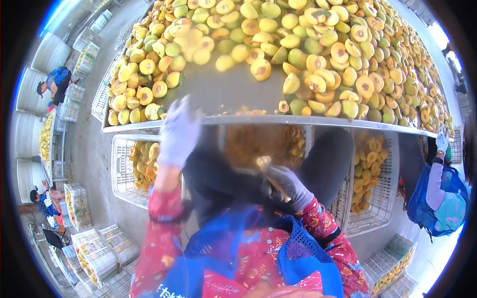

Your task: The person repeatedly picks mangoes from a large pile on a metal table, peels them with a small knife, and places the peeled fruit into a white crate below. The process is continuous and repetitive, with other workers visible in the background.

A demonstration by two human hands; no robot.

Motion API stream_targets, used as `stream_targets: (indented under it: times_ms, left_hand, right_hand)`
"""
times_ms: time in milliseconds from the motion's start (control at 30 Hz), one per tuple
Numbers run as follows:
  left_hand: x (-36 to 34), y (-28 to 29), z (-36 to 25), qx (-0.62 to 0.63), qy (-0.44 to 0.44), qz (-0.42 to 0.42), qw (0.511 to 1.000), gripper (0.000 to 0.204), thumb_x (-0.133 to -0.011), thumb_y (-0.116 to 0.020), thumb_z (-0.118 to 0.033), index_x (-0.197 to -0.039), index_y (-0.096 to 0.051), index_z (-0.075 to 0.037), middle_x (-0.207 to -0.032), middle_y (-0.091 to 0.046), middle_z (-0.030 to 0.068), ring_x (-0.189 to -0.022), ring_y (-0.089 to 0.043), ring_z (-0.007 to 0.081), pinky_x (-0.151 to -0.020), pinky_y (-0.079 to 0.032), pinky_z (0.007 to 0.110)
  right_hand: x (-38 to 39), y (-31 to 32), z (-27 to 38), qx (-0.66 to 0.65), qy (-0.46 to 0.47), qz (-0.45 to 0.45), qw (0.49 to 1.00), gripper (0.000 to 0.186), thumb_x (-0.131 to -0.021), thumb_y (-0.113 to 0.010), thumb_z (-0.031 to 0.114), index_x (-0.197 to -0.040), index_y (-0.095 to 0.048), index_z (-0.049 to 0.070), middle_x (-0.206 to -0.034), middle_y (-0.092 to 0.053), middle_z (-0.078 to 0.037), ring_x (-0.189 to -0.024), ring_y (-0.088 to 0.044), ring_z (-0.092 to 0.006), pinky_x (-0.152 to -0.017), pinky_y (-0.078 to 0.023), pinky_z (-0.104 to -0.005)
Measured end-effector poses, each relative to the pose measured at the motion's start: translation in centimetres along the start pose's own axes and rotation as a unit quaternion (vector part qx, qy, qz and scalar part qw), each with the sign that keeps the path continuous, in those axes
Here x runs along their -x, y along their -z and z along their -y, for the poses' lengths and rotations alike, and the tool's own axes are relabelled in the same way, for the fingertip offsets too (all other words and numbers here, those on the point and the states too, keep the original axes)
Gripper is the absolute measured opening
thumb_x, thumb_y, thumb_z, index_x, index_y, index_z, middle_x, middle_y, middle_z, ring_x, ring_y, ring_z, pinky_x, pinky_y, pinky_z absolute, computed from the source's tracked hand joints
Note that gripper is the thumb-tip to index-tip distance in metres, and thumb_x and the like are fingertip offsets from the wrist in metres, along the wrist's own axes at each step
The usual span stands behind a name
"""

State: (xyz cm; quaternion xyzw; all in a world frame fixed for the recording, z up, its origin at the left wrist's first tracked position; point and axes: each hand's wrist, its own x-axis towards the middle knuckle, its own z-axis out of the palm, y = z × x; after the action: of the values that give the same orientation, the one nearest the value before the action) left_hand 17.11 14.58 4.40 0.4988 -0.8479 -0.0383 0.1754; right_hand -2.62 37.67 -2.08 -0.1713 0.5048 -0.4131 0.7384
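Observation:
Halved yellow peaches (365, 87) lie heaped on a metal table (223, 89), many with the cut face up. My left hand (180, 131), in a pale glove, is over the table's near edge, left of the bare patch. Motion smears its fingers, and I see no fruit in it. My right hand (290, 186), in a grey and white glove, is closed around a wooden-handled tool (283, 191) above my lap. A pale tip (263, 161) shows at the tool's far end; its exact kind is unclear.
Below the table edge, white plastic crates (126, 169) hold peach pieces, with another crate (382, 198) to the right. Between my knees more pieces (268, 146) lie in a container. A co-worker in a blue vest (437, 198) sits at right. Stacked crates (97, 253) stand at left.

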Motion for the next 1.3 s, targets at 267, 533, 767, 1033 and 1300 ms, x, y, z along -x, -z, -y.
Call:
stream_targets:
  times_ms: [267,533,767,1033,1300]
  left_hand:
    - [-13.6,-14.4,-9.3,0.138,-0.112,0.12,0.977,0.065,-0.091,-0.065,-0.031,-0.147,-0.042,-0.004,-0.131,-0.057,0.0269,-0.124,-0.055,0.0415,-0.104,-0.046,0.046]
    - [-4.9,-6.3,-8.6,0.628,0.071,0.313,0.709,0.046,-0.094,-0.069,-0.031,-0.13,-0.054,-0.007,-0.112,-0.063,0.0049,-0.085,-0.066,0.0131,-0.057,-0.054,0.025]
    - [3.5,-9.5,-4.7,0.569,-0.041,0.247,0.783,0.072,-0.075,-0.078,-0.006,-0.141,-0.05,0.002,-0.121,-0.062,0.0232,-0.108,-0.061,0.0414,-0.093,-0.051,0.046]
    - [5.0,-6.5,-7.2,0.366,-0.124,0.067,0.92,0.046,-0.087,-0.067,-0.011,-0.13,-0.056,0.003,-0.106,-0.065,0.0228,-0.09,-0.065,0.0381,-0.078,-0.054,0.041]
    - [4.9,-3.2,-7.9,0.518,-0.144,0.102,0.837,0.023,-0.097,-0.051,-0.009,-0.111,-0.064,0.003,-0.095,-0.068,0.0224,-0.079,-0.07,0.0311,-0.074,-0.055,0.037]
  right_hand:
    - [2.8,-0.8,0.8,-0.167,0.051,-0.014,0.985,0.045,-0.104,-0.056,0.039,-0.131,-0.059,0.004,-0.072,-0.063,-0.006,-0.047,-0.05,-0.0087,-0.042,-0.035,-0.0225]
    - [4.5,-0.1,4.6,0.304,0.226,-0.124,0.917,0.026,-0.1,-0.06,0.02,-0.117,-0.06,0.0,-0.091,-0.065,-0.014,-0.069,-0.064,-0.0215,-0.061,-0.051,-0.0353]
    - [2.6,-3.5,7.1,0.448,0.284,-0.241,0.813,0.019,-0.099,-0.059,0.015,-0.105,-0.052,0.0,-0.073,-0.062,-0.028,-0.062,-0.064,-0.043,-0.052,-0.047,-0.051]
    - [1.8,-4.1,5.5,0.28,0.277,-0.113,0.912,0.021,-0.102,-0.056,0.023,-0.1,-0.053,0.002,-0.067,-0.06,-0.016,-0.055,-0.059,-0.0304,-0.047,-0.042,-0.0423]
    - [1.6,-3.0,5.0,-0.398,-0.093,0.211,0.888,0.037,-0.105,-0.05,0.044,-0.097,-0.054,0.008,-0.058,-0.045,0.001,-0.038,-0.04,-0.0088,-0.034,-0.031,-0.0231]
